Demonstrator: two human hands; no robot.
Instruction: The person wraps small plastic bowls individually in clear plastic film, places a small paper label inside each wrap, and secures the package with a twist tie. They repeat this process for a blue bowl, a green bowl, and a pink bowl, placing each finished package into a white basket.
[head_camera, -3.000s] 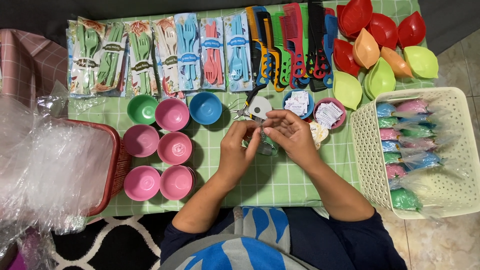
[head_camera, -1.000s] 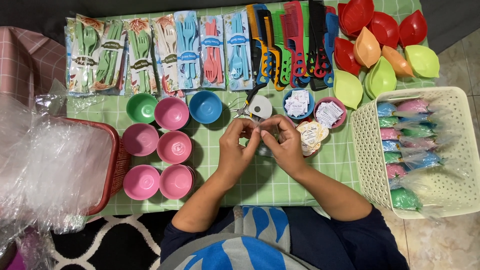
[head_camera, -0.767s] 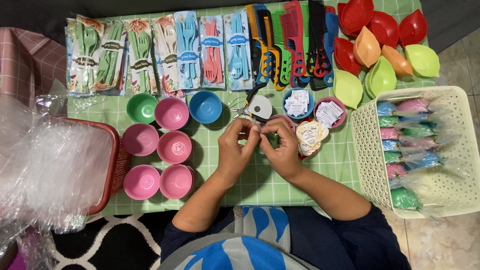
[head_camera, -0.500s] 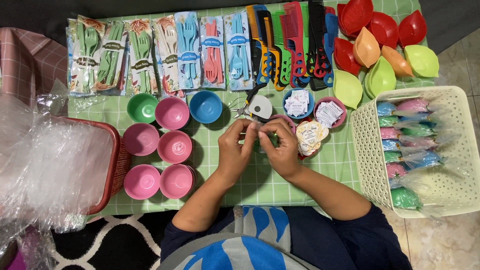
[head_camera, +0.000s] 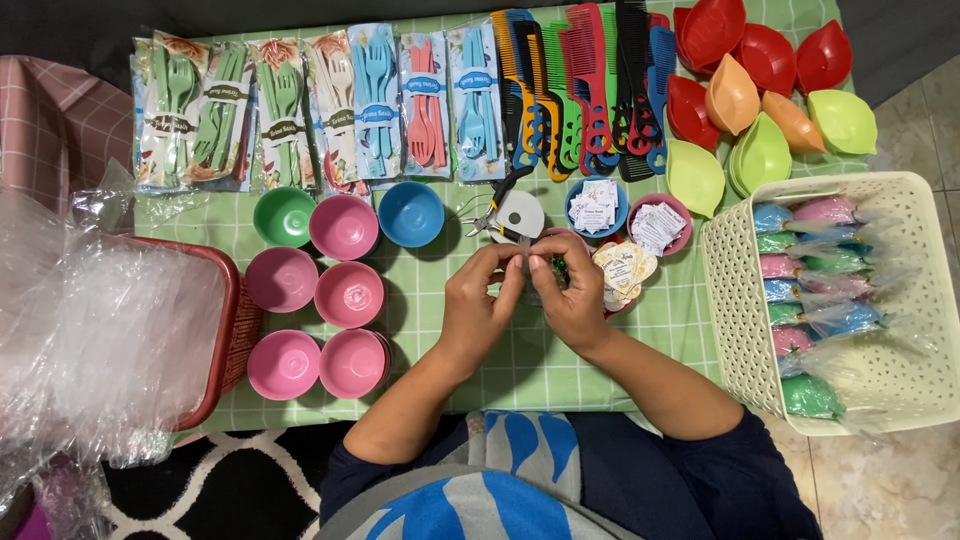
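Head view: left hand (head_camera: 478, 305) and right hand (head_camera: 568, 300) together mid-table, fingertips pinching something small and greenish, too hidden to identify. Could slip if pinch loosens, dropping among pliers (head_camera: 492, 215) and heart tags (head_camera: 622, 272) just beside.

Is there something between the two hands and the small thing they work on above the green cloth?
Nothing visible stands between them. The left hand and right hand meet fingertip to fingertip on the small item, mostly hidden by the fingers. The pliers lie just behind, apart from it.
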